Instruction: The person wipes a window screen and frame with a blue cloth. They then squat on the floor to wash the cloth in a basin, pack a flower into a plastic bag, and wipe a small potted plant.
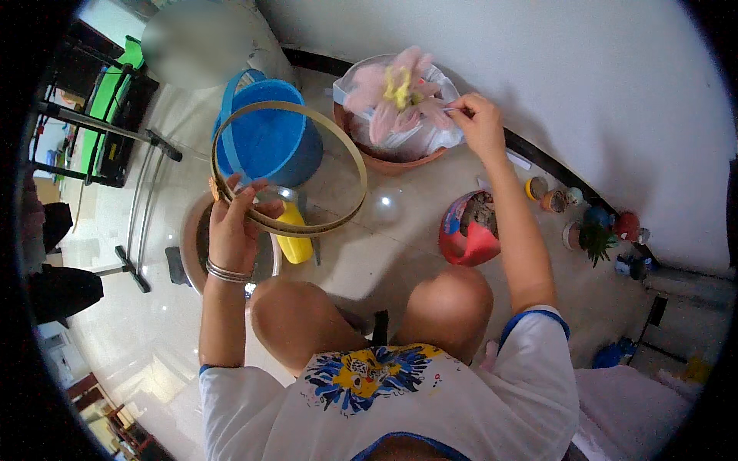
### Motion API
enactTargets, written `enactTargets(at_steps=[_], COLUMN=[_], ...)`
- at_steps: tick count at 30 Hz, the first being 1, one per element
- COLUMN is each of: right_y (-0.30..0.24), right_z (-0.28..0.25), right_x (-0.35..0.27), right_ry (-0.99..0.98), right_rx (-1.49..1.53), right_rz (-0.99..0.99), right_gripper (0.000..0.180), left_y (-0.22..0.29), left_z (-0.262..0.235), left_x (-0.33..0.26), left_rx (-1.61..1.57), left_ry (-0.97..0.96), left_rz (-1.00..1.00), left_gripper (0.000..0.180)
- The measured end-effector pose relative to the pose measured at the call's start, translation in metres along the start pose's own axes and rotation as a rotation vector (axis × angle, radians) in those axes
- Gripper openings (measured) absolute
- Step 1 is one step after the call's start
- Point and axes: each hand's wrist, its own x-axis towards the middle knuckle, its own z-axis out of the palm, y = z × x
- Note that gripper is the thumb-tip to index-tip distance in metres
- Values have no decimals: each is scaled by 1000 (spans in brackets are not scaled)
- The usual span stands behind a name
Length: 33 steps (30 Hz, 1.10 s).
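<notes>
The left hand (234, 224) grasps a thin, tan, wood-coloured round hoop (307, 230) by its near left side, its ring raised in front of that hand and partly over a deep blue plastic bucket (306, 157). The right hand (478, 129) pinches the right edge of a thin, whitish plastic bag (415, 140); I cannot tell whether a petal tip is caught too. The bag sits in a round terracotta-coloured bowl (392, 164) just left of that hand, with a fluffy pink flower shape with a yellow centre (397, 86) on it. The hoop looks light, stiff and springy, best held by its band; the bag seems soft, slippery and easily torn, so a gathered fold should hold better than a fingertip of film. The petals look soft and crushable, safer taken near the centre. I count one each of hoop, bag, bowl, flower and bucket, plus one yellow plastic object (295, 247) and one pale round basin (191, 242) by the left hand, one red-and-blue container (470, 244) below the right hand, and at least six small pots (536, 187) farther right, by the wall.
</notes>
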Motion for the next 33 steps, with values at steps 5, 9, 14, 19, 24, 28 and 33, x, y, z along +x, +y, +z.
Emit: enactTargets(at_steps=[5,9,14,19,24,28,33], right_y=[11,8,17,15,13,11,42], right_z=[-4,-7,-7,-20,-25,-21,-1], right_x=[-1,-2,-3,-4,-10,-17,-33], right_ry=[17,-30,8,-43,-63,-69,17], right_rx=[-1,49,121,236,189,199,-145], right_rz=[112,200,150,208,185,245,225], right_gripper=[11,10,11,11,13,12,32], left_y=[-15,-10,-13,-5,22,-39,-94], left_z=[-36,-52,-96,-76,48,105,127], left_x=[21,36,52,48,99,211,279], left_rx=[46,181,986,1627,1396,1459,1185], left_ry=[100,188,-39,299,-118,-185,-102], left_rz=[26,90,-44,927,515,256,-192], left_gripper=[38,41,45,45,44,52,61])
